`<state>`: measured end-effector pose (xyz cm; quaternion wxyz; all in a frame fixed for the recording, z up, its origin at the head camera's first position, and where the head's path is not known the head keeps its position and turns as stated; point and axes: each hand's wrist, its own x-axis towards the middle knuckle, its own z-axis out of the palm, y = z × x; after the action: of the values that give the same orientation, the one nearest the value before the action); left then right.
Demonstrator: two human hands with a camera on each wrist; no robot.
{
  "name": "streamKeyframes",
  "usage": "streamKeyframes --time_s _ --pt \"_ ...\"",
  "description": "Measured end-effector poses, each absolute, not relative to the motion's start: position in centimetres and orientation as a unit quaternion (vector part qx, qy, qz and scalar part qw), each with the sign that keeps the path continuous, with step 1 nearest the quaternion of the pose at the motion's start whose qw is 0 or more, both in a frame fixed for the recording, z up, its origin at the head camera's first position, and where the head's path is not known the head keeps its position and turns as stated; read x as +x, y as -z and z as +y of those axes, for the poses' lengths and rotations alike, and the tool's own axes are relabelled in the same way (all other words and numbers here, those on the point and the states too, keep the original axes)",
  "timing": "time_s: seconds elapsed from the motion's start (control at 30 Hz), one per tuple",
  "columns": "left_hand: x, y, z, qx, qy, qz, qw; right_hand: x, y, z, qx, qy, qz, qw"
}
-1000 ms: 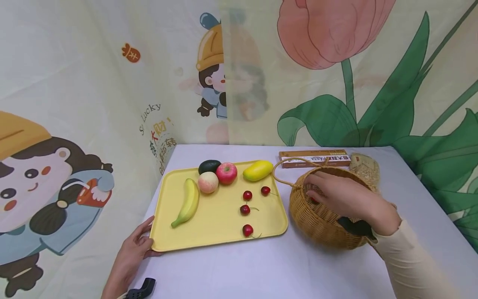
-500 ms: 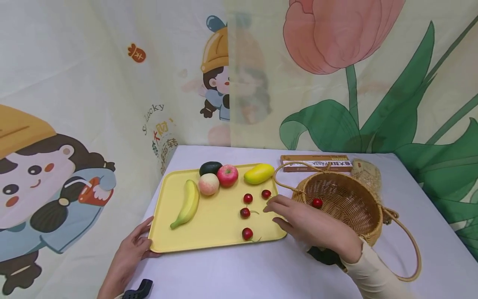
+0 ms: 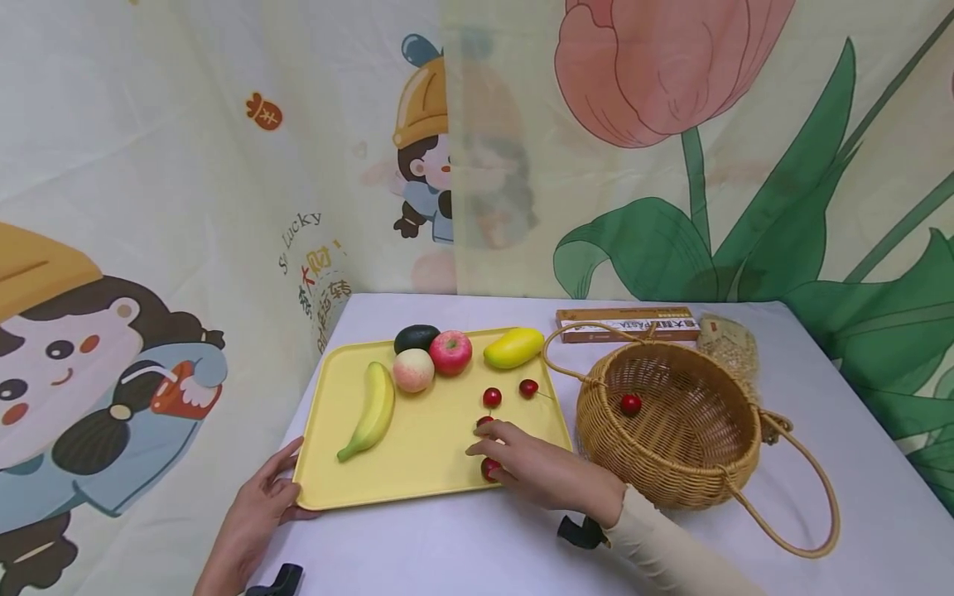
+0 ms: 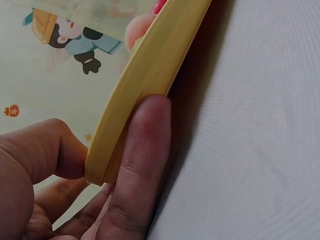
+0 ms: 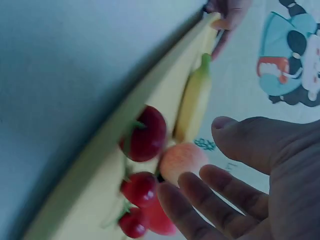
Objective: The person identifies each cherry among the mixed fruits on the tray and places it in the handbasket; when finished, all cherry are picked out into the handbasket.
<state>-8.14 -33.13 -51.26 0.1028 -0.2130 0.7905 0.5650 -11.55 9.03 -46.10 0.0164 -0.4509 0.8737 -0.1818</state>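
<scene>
My left hand (image 3: 253, 513) pinches the near left corner of a yellow tray (image 3: 425, 455); in the left wrist view its fingers curl round the tray's rim (image 4: 131, 92). With fingers spread, my right hand (image 3: 551, 473) hovers over the tray's near right part and partly covers two cherries. One is the near cherry (image 3: 489, 469), beside the thumb; the right wrist view shows this cherry (image 5: 150, 132) apart from the fingers. Two more cherries lie behind, a left one (image 3: 492, 397) and a right one (image 3: 528, 387). A single cherry (image 3: 630, 404) sits inside the wicker basket (image 3: 633, 455).
On the tray are a banana (image 3: 370, 414), a peach (image 3: 413, 370), an apple (image 3: 450, 353), a dark green oval fruit (image 3: 416, 338) and a mango (image 3: 514, 348). Behind the basket stand a pasta box (image 3: 626, 324) and a bag of grain (image 3: 729, 343). The basket's handle (image 3: 823, 497) hangs right.
My right hand has left the basket and moved left over the tray's cherries, its fingers spread. The cherry in the basket is now in plain sight. My left hand stays on the tray corner.
</scene>
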Motion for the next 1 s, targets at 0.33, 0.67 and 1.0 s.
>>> streamKeyframes --time_s 0.33,0.67,1.0 --pt "-8.2 51.5 -32.9 -0.223 -0.562 0.790 0.102 -12.9 48.6 7.5 -0.424 0.163 0.891 0.022" --pt "-8.4 51.5 -33.0 -0.223 -0.560 0.791 0.107 -12.5 49.2 7.9 -0.395 0.130 0.909 0.015" --pt "-8.2 51.1 -33.2 -0.216 -0.565 0.789 0.108 -12.3 49.0 8.5 -0.385 0.138 0.912 0.028"
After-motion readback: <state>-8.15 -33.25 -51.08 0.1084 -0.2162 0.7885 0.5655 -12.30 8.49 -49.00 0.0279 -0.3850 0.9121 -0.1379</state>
